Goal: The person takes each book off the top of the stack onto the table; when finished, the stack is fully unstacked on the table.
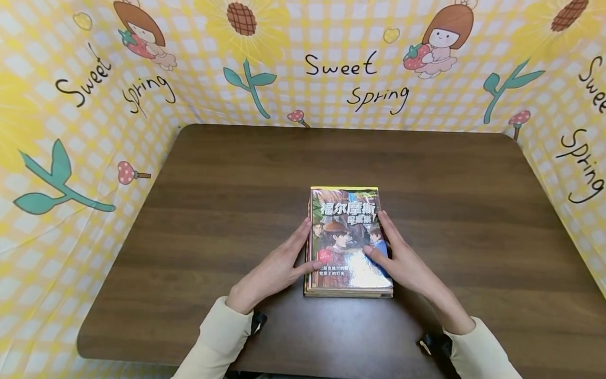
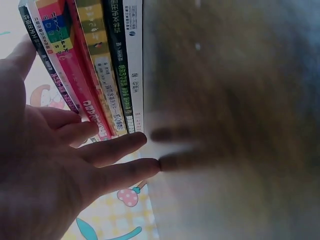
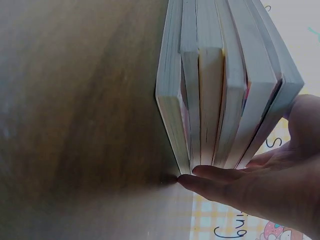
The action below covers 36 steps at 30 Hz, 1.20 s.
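Observation:
A stack of several books (image 1: 347, 279) lies flat on the brown table, topped by a glossy illustrated book (image 1: 338, 239) with Chinese lettering. My left hand (image 1: 276, 266) is at the stack's left side, its thumb over the top cover. In the left wrist view, its straight, spread fingers (image 2: 120, 150) reach down past the coloured spines (image 2: 95, 65) to the tabletop. On the opposite side, my right hand (image 1: 409, 263) has its thumb on the cover. The right wrist view shows its extended fingers (image 3: 215, 182) beside the uneven page edges (image 3: 210, 100), fingertips low near the table.
The wooden table (image 1: 227, 173) has rounded corners. A yellow-checked cloth (image 1: 331, 31) with flowers, cartoon figures and "Sweet Spring" lettering stands behind it and along both sides. The stack sits near the table's front edge.

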{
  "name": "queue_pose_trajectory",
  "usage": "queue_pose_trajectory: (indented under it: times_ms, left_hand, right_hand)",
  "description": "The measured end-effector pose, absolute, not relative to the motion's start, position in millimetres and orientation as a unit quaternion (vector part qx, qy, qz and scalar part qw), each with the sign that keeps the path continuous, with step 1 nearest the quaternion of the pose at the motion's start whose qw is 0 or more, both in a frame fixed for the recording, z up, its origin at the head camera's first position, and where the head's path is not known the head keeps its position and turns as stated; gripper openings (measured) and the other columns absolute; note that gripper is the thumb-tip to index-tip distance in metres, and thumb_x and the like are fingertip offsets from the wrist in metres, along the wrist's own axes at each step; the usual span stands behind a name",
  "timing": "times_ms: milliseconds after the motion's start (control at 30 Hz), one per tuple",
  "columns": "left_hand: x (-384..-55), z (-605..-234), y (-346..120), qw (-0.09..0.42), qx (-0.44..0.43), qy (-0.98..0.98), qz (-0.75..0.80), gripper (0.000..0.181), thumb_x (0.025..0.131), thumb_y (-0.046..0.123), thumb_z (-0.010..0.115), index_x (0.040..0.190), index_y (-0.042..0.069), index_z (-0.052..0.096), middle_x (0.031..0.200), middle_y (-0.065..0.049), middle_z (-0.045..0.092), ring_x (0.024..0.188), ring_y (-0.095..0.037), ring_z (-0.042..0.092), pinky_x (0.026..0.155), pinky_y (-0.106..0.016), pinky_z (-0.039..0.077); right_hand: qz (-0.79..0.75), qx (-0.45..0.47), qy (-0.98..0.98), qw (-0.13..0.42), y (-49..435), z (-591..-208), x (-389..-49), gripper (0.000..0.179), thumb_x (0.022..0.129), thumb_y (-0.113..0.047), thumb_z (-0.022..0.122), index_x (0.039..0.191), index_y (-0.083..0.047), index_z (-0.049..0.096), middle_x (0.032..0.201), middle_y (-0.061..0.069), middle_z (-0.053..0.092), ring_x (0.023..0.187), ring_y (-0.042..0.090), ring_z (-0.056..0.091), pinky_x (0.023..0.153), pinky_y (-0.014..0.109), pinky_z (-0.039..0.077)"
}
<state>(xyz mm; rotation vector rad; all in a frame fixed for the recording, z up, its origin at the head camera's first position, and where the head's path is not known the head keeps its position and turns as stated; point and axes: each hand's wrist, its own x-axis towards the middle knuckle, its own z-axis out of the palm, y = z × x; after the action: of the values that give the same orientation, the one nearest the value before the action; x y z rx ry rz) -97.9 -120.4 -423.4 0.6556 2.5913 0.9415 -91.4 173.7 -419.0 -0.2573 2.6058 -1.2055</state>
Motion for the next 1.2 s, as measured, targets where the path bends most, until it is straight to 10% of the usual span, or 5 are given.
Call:
queue_pose_trajectory:
  times_ms: [300,1200]
  left_hand:
    - [-96.6,-421.8,-119.3,0.158,0.217,0.901,0.341,0.091,0.090,0.061,0.052,0.156,0.024,0.001,0.162,0.003,0.003,0.144,-0.017,0.017,0.112,-0.042,0.028]
    - [-93.3,-415.9,-113.2,0.146,0.177,0.874,0.429,0.078,0.090,0.037,0.067,0.152,0.008,0.028,0.160,0.000,0.018,0.143,-0.027,0.023,0.110,-0.050,0.028]
  right_hand:
    - [-0.452,-0.095,0.879,0.115,175.6,-423.7,-89.8,0.085,0.093,-0.044,0.060,0.156,-0.028,0.005,0.162,0.010,0.002,0.138,0.044,0.029,0.105,0.059,0.031]
    - [-0.470,-0.085,0.873,0.099,168.3,-426.7,-84.8,0.082,0.093,-0.039,0.062,0.156,-0.027,0.011,0.162,0.011,0.002,0.144,0.042,0.008,0.104,0.071,0.016]
